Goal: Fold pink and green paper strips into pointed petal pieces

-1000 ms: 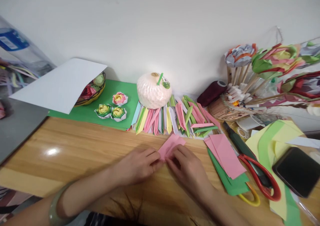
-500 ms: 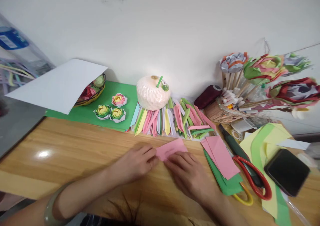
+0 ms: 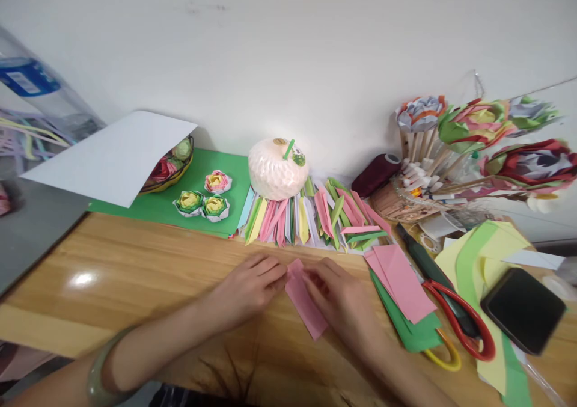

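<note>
Between my hands a strip of pink paper (image 3: 305, 305) slants over the wooden table, its near end pointing down and right. My left hand (image 3: 255, 284) pinches its upper left edge with closed fingers. On the other side, my right hand (image 3: 338, 293) has its fingers curled at the strip's upper right edge, gripping it there. Just right of that hand lie loose pink paper slips (image 3: 401, 281), fanned over green paper slips (image 3: 401, 323). Behind my hands is a row of folded paper pieces (image 3: 282, 220) in pink, green, yellow and white.
Red-handled scissors (image 3: 480, 341) and a black phone-like object (image 3: 523, 309) lie at right on coloured paper. Paper flowers (image 3: 478, 124) on sticks stand behind them. A white fruit-shaped object (image 3: 277, 169) stands by the wall. Small paper flowers (image 3: 189, 202) sit on green paper, left.
The pink strip has turned from lying crosswise to pointing down towards me. My right hand has shifted slightly to the right along with it; my left hand has hardly moved.
</note>
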Available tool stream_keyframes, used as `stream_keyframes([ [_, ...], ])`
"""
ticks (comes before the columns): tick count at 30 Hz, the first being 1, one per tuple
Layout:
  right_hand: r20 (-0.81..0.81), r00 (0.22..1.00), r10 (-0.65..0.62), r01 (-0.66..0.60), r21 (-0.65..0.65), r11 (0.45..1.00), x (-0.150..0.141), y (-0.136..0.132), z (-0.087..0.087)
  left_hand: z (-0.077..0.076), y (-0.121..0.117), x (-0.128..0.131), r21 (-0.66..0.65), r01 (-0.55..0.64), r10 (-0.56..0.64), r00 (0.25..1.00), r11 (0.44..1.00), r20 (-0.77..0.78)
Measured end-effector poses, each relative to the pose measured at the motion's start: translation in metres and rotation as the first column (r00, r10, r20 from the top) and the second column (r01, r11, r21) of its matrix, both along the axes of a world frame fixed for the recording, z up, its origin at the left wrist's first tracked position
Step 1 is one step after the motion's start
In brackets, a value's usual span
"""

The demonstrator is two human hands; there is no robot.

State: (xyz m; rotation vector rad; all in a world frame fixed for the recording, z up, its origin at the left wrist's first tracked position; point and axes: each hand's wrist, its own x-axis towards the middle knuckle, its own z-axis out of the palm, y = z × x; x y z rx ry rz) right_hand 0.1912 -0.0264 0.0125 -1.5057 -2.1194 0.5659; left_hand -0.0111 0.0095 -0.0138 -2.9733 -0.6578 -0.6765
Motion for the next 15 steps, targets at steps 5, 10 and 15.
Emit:
stream_keyframes([
  [5, 0.062, 0.996, -0.072, 0.069, 0.052, 0.996, 0.001, 0.014, -0.011, 0.001, -0.003, -0.003, 0.080, 0.032, -0.027, 0.997, 0.996, -0.070],
  [10, 0.037, 0.998, -0.041, 0.038, 0.097, 0.995, 0.001, 0.014, -0.018, -0.004, -0.009, -0.003, 0.159, 0.017, 0.003, 0.992, 0.987, -0.125],
  [15, 0.013, 1.000, -0.014, 0.011, 0.187, 0.982, 0.003, 0.005, -0.029, -0.005, -0.011, 0.001, 0.184, -0.026, 0.031, 0.999, 0.983, -0.025],
])
